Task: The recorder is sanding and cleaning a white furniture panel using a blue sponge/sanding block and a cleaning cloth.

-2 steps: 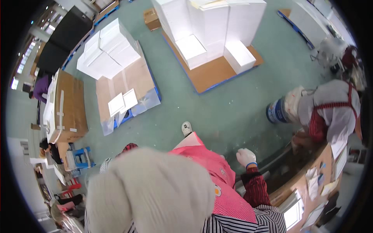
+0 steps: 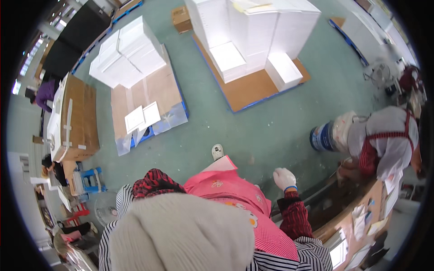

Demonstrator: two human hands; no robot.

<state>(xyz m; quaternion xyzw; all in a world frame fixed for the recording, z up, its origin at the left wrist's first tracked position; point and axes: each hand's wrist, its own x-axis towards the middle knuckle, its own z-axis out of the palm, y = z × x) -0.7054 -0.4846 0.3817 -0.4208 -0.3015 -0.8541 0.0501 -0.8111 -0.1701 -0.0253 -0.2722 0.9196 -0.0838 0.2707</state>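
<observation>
My right hand (image 2: 285, 178), in a white glove with a blue band at the wrist, hangs beside the pink apron (image 2: 235, 192). Its fingers are curled in and no object shows in them. What looks like my left hand (image 2: 181, 232), in a pale grey knit glove, is raised very close to the camera and covers the lower middle of the view. Its fingers cannot be made out, nor whether it holds anything. A red and black sleeve (image 2: 156, 180) shows just beyond it.
Ahead, white stacks (image 2: 253, 40) and flat white panels (image 2: 142, 118) sit on pallets. A large cardboard box (image 2: 83, 119) stands left, near a blue stool (image 2: 93, 179). To the right, a person (image 2: 384, 135) bends beside a blue bucket (image 2: 323, 132) and a cluttered worktable (image 2: 330, 226).
The gloved left hand has dropped a little and shifted right, so more of the red and black sleeve shows. The view has tilted slightly. My right hand hardly differs.
</observation>
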